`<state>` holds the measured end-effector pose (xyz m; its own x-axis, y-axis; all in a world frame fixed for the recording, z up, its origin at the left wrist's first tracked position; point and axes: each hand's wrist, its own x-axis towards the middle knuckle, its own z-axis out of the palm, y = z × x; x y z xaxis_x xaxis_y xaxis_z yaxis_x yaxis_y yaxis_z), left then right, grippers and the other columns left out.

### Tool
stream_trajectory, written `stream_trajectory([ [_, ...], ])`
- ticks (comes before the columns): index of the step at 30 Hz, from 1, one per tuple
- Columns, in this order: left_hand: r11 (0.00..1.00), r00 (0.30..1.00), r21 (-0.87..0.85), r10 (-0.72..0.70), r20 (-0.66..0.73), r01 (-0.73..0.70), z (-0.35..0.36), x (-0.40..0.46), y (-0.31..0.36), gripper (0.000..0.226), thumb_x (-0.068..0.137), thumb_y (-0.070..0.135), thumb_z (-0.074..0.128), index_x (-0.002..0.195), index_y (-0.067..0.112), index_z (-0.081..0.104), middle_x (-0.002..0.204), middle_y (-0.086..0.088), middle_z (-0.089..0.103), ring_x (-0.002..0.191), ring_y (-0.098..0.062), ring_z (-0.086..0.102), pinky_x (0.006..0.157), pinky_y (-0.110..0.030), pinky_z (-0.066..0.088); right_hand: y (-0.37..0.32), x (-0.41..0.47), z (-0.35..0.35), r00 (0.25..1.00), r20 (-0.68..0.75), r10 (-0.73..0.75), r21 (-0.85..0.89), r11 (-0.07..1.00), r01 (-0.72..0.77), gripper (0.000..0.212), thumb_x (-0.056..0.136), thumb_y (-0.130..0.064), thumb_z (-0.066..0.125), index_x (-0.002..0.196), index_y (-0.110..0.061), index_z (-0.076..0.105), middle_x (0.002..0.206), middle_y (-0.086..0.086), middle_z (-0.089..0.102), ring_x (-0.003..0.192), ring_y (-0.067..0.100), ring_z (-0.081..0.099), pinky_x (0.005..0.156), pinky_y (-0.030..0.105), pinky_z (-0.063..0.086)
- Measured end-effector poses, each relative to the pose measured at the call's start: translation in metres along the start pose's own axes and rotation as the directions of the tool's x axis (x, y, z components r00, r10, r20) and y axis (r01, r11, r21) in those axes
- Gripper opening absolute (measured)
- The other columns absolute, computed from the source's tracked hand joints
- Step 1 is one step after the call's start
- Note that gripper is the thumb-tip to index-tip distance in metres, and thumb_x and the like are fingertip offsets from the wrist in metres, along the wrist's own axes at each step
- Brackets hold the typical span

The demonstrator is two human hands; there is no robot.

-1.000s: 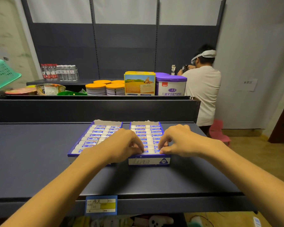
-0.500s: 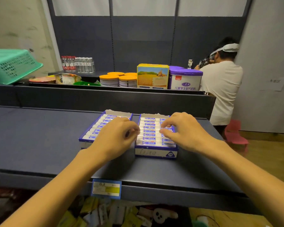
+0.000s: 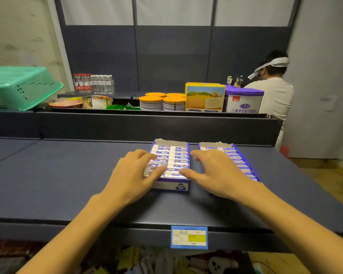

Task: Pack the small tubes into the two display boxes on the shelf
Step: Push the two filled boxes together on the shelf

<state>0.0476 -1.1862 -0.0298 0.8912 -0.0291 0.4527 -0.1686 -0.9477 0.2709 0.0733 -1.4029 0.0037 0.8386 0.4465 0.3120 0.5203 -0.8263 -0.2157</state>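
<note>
Blue-rimmed cardboard marks both display boxes on the dark shelf (image 3: pixel 67 178): the left display box (image 3: pixel 170 186) sits in front of the person, the right display box (image 3: pixel 243 155) just beside it with a narrow gap between, and each is filled with rows of small white tubes (image 3: pixel 174 157) bearing blue printed labels too blurred to read. The front wall of the left box shows a rounded blue triangular logo whose characters cannot be made out. The left hand (image 3: pixel 135 175) lies palm down over the near left part of the left box, fingers spread and straight, fingertips pressing on the tubes without gripping any. The right hand (image 3: pixel 216 175) reaches across the gap, its thumb on the tubes at the near right corner of the left box and its fingers relaxed over the edge of the right box, holding nothing. On the shelf's front lip hangs a blue price tag (image 3: pixel 189 236) with a white and yellow insert and illegible handwriting. On the upper shelf stand a purple-lidded tub (image 3: pixel 243 101) printed 儿童学生配方奶粉, a yellow carton (image 3: pixel 205 97), orange-lidded cans (image 3: pixel 162 102), bottled water (image 3: pixel 93 84) and a green basket (image 3: pixel 22 86). A person in a white shirt (image 3: pixel 275 95) stands behind at right
</note>
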Motion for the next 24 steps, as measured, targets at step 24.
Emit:
stream_trajectory([
  [24, 0.976, 0.966, -0.005, 0.216, 0.143, -0.218, 0.002, 0.001, -0.084, 0.08, 0.073, 0.079, 0.011, 0.117, 0.032, 0.058, 0.104, 0.013, 0.065, 0.095, -0.01, 0.057, 0.083, -0.026, 0.044, -0.056, 0.022, 0.05, 0.973, 0.088, 0.212, -0.032, 0.977, -0.21, 0.061, 0.082, -0.06, 0.058, 0.126, -0.018, 0.053, 0.138, 0.0, 0.047, 0.133, 0.018, 0.035, 0.111, 0.032, 0.026],
])
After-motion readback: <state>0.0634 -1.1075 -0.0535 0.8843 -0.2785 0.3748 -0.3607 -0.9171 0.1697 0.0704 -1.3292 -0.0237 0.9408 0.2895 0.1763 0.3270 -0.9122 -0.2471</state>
